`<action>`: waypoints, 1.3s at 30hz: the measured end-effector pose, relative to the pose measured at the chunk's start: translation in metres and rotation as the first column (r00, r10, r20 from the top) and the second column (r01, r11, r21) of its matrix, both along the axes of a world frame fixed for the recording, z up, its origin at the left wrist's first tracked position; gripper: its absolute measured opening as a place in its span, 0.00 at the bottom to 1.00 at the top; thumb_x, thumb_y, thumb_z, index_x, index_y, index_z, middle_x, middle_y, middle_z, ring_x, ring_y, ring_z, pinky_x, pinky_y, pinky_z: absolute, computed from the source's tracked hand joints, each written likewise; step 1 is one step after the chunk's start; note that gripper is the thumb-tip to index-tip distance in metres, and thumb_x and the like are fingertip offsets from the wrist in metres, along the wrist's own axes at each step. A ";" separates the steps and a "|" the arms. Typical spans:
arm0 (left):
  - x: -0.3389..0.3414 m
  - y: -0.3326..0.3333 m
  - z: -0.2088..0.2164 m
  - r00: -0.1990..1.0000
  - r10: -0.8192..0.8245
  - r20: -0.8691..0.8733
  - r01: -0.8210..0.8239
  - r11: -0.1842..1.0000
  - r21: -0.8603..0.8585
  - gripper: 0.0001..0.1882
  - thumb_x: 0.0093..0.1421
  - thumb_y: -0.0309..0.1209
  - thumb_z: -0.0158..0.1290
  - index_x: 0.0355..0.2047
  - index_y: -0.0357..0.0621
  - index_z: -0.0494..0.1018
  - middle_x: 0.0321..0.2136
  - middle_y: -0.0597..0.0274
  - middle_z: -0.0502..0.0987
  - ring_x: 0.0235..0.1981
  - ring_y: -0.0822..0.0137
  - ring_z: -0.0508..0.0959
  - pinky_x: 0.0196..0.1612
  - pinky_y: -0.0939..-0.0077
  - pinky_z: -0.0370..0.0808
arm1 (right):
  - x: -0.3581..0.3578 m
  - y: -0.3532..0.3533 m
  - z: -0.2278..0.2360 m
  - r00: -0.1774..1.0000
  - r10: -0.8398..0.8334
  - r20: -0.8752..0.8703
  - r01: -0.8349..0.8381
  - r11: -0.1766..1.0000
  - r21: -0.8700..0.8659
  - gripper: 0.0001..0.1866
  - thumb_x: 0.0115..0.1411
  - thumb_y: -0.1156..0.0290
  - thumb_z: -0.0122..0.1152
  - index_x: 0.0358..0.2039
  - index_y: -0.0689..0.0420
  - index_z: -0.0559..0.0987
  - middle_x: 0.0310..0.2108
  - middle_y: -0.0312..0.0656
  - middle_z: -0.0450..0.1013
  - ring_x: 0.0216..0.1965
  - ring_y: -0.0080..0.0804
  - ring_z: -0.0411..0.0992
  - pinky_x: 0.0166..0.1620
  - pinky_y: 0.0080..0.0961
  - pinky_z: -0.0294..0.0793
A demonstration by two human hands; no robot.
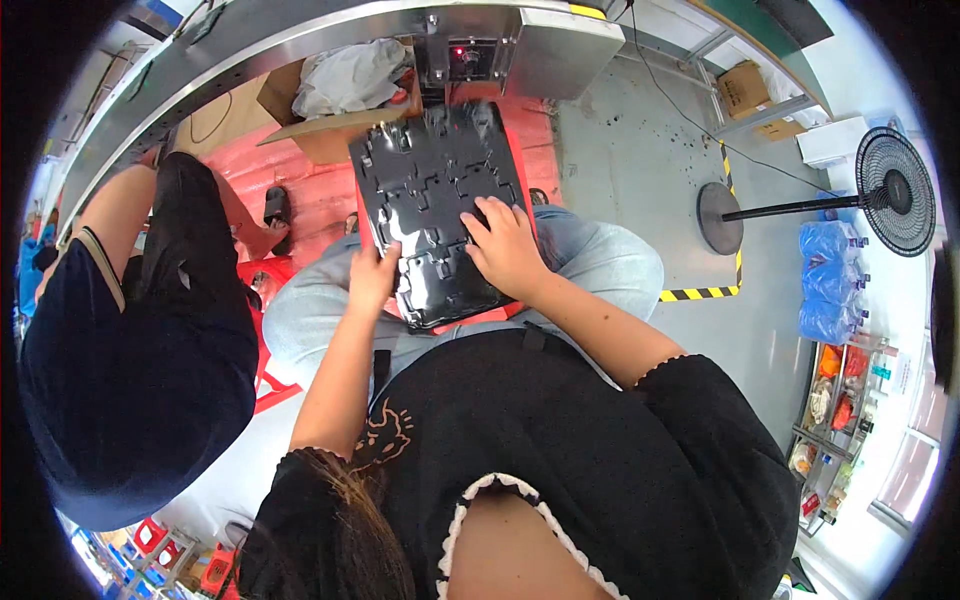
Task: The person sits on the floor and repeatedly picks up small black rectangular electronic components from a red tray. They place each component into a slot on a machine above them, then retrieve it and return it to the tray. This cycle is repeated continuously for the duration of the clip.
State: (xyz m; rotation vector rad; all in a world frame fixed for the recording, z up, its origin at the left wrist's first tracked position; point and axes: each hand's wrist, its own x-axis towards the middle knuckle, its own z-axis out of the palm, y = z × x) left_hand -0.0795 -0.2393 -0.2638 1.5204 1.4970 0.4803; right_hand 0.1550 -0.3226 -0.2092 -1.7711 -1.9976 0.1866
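A black moulded plastic tray (430, 190) with raised, stepped shapes lies before me between my knees, glossy where light strikes it. Under it a red surface (520, 165) shows along its edges; what that belongs to is mostly hidden. My left hand (372, 278) grips the tray's near left edge, its fingers close together. On the right part of the tray rests my right hand (507, 247), palm down with the fingers spread across the surface.
Ahead, an open cardboard box (330, 135) holds clear plastic bags beneath a metal workbench (390, 62). Another person in dark clothes (140, 360) sits close on my left. A standing fan (893, 192) and water bottles (830, 280) are at right, beyond yellow-black floor tape (700, 294).
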 end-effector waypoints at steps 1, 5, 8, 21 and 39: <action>0.001 -0.003 -0.018 0.990 -0.007 -0.138 0.013 0.999 0.046 0.30 0.61 0.52 0.51 0.45 0.31 0.72 0.40 0.32 0.74 0.45 0.40 0.73 0.50 0.53 0.70 | 0.003 -0.002 -0.011 1.000 -0.007 0.031 0.007 1.000 -0.016 0.24 0.55 0.67 0.62 0.53 0.58 0.73 0.55 0.51 0.66 0.58 0.49 0.63 0.58 0.49 0.61; 0.011 -0.014 -0.005 0.959 0.012 -0.282 0.024 0.992 0.121 0.32 0.60 0.53 0.53 0.46 0.31 0.71 0.41 0.29 0.71 0.44 0.35 0.72 0.51 0.49 0.69 | 0.020 -0.007 -0.029 1.000 -0.018 0.014 0.018 1.000 0.014 0.25 0.55 0.68 0.62 0.53 0.59 0.72 0.55 0.49 0.66 0.57 0.48 0.64 0.58 0.46 0.63; 0.011 -0.012 0.001 0.955 -0.001 -0.298 0.047 0.988 0.148 0.31 0.60 0.52 0.53 0.47 0.31 0.71 0.40 0.30 0.71 0.44 0.35 0.73 0.51 0.48 0.69 | 0.021 -0.007 -0.028 0.990 -0.137 -0.031 0.139 0.988 0.074 0.25 0.55 0.69 0.61 0.54 0.59 0.71 0.53 0.51 0.67 0.56 0.49 0.65 0.56 0.44 0.65; 0.020 0.027 -0.015 0.964 -0.048 -0.263 0.072 0.994 0.085 0.31 0.60 0.50 0.53 0.51 0.33 0.69 0.47 0.29 0.69 0.50 0.34 0.71 0.54 0.51 0.68 | 0.056 0.017 -0.078 0.742 -0.551 -0.382 0.448 0.831 -0.328 0.29 0.59 0.56 0.59 0.54 0.65 0.71 0.47 0.63 0.69 0.49 0.61 0.69 0.53 0.45 0.68; 0.031 0.008 -0.001 0.939 0.092 -0.332 -0.054 0.991 0.122 0.28 0.60 0.47 0.53 0.46 0.30 0.71 0.46 0.30 0.70 0.48 0.34 0.72 0.53 0.49 0.69 | 0.021 -0.017 -0.066 0.635 -0.717 -0.286 0.579 0.688 -0.438 0.25 0.61 0.55 0.58 0.48 0.65 0.76 0.42 0.62 0.71 0.46 0.60 0.70 0.50 0.46 0.69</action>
